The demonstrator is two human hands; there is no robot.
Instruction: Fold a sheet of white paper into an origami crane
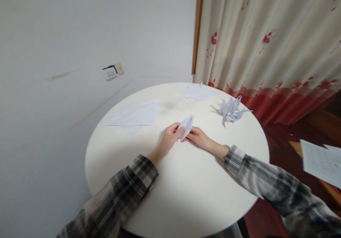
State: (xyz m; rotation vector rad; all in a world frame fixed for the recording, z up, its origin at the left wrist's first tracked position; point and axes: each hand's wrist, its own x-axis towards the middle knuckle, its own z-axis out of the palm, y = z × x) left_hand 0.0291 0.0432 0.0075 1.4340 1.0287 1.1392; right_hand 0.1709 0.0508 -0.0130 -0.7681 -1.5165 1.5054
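Observation:
A small piece of folded white paper [187, 125], narrow and pointed at its top, is held over the middle of the round table. My left hand [170, 135] pinches it from the left, the thumb lying across its face. From the right, my right hand [197, 136] has its fingers closed on the lower right edge of the same paper. Some fingertips of both hands are hidden behind it. To the right stands a cluster of folded paper cranes [231, 109], apart from my hands.
Flat white sheets [135, 113] lie at the table's left. More paper [198, 91] with a small folded piece on it lies at the far edge. The white round table [170, 195] stands near a wall with a socket [109, 74]. A flowered curtain [266, 53] hangs behind.

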